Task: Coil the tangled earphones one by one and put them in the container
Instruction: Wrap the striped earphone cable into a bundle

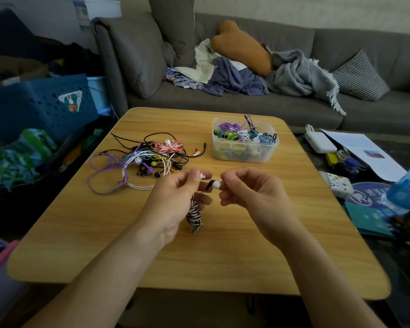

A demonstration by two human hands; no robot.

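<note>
Above a light wooden desk [223,256], the left hand [175,200] curls its grip around a black-and-white striped earphone cable bundle [194,215] and pinches a white earbud at its fingertips. The right hand [249,189] pinches a second white earbud with a black tip [214,185]. Behind lie a tangled pile of coloured earphones [152,157] and, to its right, a clear plastic container [244,140] of coiled ones.
</note>
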